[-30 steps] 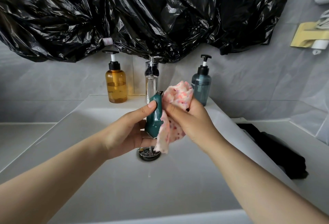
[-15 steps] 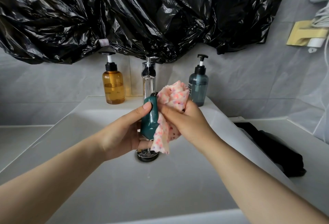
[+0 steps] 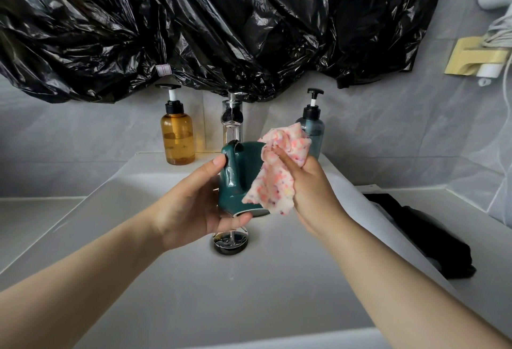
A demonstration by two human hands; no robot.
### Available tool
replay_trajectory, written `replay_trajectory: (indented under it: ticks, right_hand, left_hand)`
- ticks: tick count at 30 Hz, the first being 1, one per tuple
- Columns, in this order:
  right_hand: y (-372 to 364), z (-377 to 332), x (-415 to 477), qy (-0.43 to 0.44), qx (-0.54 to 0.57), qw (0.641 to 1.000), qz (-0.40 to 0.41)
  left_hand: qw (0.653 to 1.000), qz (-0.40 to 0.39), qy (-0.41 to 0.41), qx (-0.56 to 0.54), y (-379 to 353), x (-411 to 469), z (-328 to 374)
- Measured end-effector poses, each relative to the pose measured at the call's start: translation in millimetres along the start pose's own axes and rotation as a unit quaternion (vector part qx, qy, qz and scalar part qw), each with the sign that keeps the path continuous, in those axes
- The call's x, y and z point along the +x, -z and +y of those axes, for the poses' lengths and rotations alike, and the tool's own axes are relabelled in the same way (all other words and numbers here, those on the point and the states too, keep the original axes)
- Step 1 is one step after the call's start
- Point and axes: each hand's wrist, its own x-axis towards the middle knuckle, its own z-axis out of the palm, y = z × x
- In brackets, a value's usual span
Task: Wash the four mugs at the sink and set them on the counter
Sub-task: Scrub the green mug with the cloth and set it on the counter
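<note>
Above the sink drain [image 3: 230, 243], the left hand [image 3: 191, 204] grips a teal mug [image 3: 235, 179] while the right hand [image 3: 310, 190] pinches a speckled pink cloth [image 3: 277, 171] against it

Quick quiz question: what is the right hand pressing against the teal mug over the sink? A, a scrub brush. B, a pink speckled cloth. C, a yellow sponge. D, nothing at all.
B: the right hand grips a pink speckled cloth against the side of the teal mug, which the left hand holds above the sink.
</note>
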Motion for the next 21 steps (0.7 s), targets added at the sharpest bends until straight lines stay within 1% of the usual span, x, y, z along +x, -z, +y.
replay_trajectory:
  ticks: [3, 6, 9, 11, 13, 15, 17, 19, 21]
  right_hand:
    - [0.1, 0.9, -3.1, 0.002, -0.02, 0.999, -0.038]
    - [-3.7, 4.0, -5.3, 0.002, -0.08, 0.995, -0.056]
    - [-0.9, 5.5, -1.2, 0.026, -0.133, 0.991, 0.001]
    - [5.4, 7.6, 2.7, 0.025, -0.154, 0.987, 0.045]
    - [9.9, 5.5, 1.4, 0.036, -0.196, 0.978, 0.06]
    - [10.1, 1.5, -3.7, 0.051, -0.193, 0.979, 0.036]
    - [4.4, -1.9, -10.3, 0.07, -0.162, 0.984, -0.034]
    - [-5.2, 2.7, -14.9, 0.093, -0.188, 0.973, -0.097]
    - [-12.0, 7.2, -18.1, 0.117, -0.216, 0.963, -0.113]
  left_hand:
    - [1.0, -0.006, -0.004, 0.009, -0.5, 0.3, -1.8]
    - [0.999, 0.008, -0.009, 0.038, 0.1, 2.0, -4.8]
    - [0.999, 0.032, -0.023, 0.026, -0.4, 3.0, -2.7]
    - [0.998, 0.054, -0.034, 0.009, -0.5, 3.3, 1.5]
    - [0.995, 0.082, -0.052, -0.001, 1.2, 4.0, 5.2]
    - [0.991, 0.116, -0.065, -0.014, 2.3, 4.6, 7.8]
    - [0.988, 0.136, -0.07, -0.026, 1.3, 4.1, 8.4]
    - [0.989, 0.126, -0.074, -0.014, -2.1, 2.4, 7.7]
    - [0.992, 0.109, -0.067, 0.003, -3.3, 1.9, 7.9]
